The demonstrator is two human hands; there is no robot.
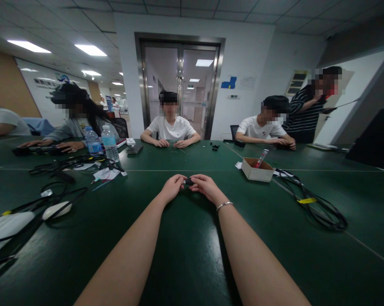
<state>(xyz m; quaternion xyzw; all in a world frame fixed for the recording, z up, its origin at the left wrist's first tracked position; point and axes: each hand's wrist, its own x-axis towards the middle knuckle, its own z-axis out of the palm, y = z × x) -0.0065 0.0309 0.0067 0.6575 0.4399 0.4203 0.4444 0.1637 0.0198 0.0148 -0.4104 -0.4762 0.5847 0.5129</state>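
Observation:
Between my two hands, just above the green table (182, 263), is a small black object (188, 181) with a bright, silvery end on the left; its exact kind is too small to make out. My left hand (173, 188) pinches the silvery end between thumb and fingers. From the other side, my right hand (206, 187) grips the black end, its fingers curled and closed. A silver bracelet (225, 205) circles my right wrist. The fingers cover part of the small object.
Left lie black cables (62, 163), a white computer mouse (56, 210), papers (106, 173) and two water bottles (110, 144). A small box (257, 172) and coiled cable (322, 212) lie right. Small black pieces (215, 147) sit farther back. Several people sit around the table; one stands.

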